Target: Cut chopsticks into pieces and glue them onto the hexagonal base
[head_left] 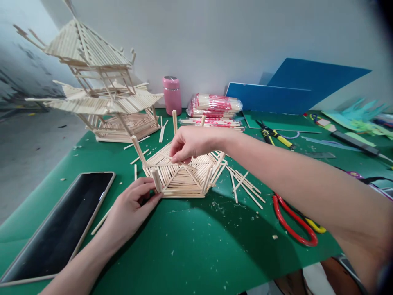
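Note:
A six-sided base of pale wooden sticks (184,180) lies on the green table, with several short posts standing at its corners. My left hand (135,205) has its thumb and fingers closed on the near left corner post (156,180). Over the middle of the base, my right hand (190,144) is closed in a pinch on a thin stick (167,157) that slants across the surface. The curled fingers hide part of this stick. Loose sticks (245,184) are scattered on the table right of the base.
A tiered stick pavilion (107,100) stands at the back left. Nearby are a pink flask (172,96), wrapped stick bundles (215,105), a phone (58,225), pliers (272,133), red-handled scissors (294,229) and blue boards (294,92). The green table (190,254) ends at the front.

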`<state>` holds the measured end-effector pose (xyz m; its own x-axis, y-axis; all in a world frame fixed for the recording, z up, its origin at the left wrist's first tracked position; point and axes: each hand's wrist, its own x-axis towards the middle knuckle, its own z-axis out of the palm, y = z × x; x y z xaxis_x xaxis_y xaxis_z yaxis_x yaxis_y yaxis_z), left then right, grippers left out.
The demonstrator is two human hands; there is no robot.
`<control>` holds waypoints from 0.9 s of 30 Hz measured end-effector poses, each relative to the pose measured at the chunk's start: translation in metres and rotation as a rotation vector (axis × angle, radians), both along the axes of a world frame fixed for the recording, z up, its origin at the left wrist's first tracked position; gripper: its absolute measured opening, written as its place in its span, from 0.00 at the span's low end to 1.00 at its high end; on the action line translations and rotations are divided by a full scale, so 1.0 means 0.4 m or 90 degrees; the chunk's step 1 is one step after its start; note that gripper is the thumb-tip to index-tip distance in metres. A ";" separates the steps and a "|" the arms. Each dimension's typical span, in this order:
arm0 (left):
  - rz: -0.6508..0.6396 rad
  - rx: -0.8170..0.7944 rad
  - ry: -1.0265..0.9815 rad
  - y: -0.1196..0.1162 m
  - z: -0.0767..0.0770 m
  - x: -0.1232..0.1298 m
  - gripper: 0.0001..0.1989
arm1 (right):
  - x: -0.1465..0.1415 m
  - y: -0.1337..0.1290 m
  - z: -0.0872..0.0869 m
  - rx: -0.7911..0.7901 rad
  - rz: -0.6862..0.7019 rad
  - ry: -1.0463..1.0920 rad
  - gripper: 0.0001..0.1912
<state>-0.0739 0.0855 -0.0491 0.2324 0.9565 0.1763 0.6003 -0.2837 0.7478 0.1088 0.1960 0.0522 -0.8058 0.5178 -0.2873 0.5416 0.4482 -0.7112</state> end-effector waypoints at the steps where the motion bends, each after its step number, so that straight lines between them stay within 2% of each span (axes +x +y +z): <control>1: 0.001 0.004 0.000 0.000 0.000 0.001 0.07 | 0.001 0.000 -0.007 -0.001 0.004 0.001 0.04; 8: 0.037 0.001 0.012 -0.009 0.013 0.010 0.08 | 0.001 -0.012 -0.049 -0.048 0.031 -0.004 0.06; 14: 0.042 -0.008 -0.004 -0.014 0.017 0.011 0.07 | -0.009 -0.025 -0.055 -0.055 0.060 -0.032 0.06; 22: 0.025 -0.013 -0.028 -0.018 0.014 0.008 0.08 | -0.011 -0.037 -0.073 -0.091 0.057 -0.089 0.07; 27: 0.028 -0.014 -0.029 -0.018 0.011 0.010 0.09 | -0.017 -0.039 -0.076 -0.053 0.078 -0.111 0.07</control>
